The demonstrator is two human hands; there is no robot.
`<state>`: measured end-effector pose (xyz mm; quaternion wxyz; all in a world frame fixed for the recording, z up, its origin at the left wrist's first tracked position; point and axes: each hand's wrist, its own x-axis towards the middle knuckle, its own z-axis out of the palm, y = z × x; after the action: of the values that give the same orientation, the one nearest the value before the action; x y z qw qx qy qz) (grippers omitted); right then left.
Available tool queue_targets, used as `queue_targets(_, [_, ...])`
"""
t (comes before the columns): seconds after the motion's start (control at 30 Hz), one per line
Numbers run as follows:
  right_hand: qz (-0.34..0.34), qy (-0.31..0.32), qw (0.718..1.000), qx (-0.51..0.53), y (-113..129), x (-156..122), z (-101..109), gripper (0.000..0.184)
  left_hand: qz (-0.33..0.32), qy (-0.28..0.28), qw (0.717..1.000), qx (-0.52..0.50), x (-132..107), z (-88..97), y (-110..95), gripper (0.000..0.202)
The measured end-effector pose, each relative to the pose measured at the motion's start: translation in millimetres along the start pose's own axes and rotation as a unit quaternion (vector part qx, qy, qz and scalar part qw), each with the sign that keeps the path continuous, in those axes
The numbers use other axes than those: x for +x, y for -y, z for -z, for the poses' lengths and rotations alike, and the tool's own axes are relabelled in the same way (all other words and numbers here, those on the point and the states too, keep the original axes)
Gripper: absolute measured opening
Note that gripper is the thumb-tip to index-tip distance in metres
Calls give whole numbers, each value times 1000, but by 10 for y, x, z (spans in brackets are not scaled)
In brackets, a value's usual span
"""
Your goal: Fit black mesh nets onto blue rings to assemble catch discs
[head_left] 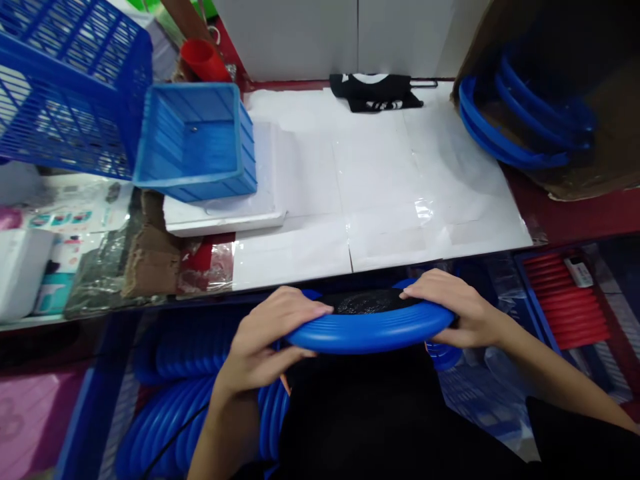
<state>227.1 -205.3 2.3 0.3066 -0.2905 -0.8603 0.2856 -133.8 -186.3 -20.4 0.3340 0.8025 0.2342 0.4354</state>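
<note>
A glossy blue plastic ring (370, 332) with fine ridges is held in front of my body, tilted so that mostly its near curved edge shows. My left hand (275, 330) grips its left side, thumb below and fingers over the top. On the right side, my right hand (450, 307) is closed round it the same way. A black, shiny textured surface (363, 305) shows just behind the near edge; whether it belongs to the ring I cannot tell. The ring's far side is mostly hidden.
White sheets (380, 180) cover the worktop, with a black cloth item (377, 92) at the back. A small blue bin (195, 150) stands left, a cardboard box of blue curved pieces (510, 143) right. Below are stacked blue rings (170, 420) and red rings (567, 300).
</note>
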Motion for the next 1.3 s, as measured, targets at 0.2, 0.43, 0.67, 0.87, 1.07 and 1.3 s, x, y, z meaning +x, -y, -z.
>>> queue_targets(0.2, [6, -67, 997, -25, -67, -115, -35, 42, 90, 12, 990, -108, -179, 17, 207, 44])
queue_targets(0.43, [17, 14, 995, -100, 163, 45, -115, 46, 37, 158, 981, 110, 260, -283, -329, 49])
queue_targets(0.67, [23, -22, 995, -96, 139, -107, -64, 64, 19, 55, 994, 96, 55, -262, -364, 37])
queue_targets(0.87, [40, -126, 988, -84, 188, -60, -229, 44, 39, -7, 997, 62, -189, -186, -244, 36])
queue_targets(1.07, [38, -24, 986, -162, 440, 302, -310, 36, 63, 91, 979, 172, 36, -184, -407, 39])
queue_targets(1.3, [35, -16, 995, -90, 307, 173, -147, 40, 3, 53, 993, 104, -19, -35, -456, 43])
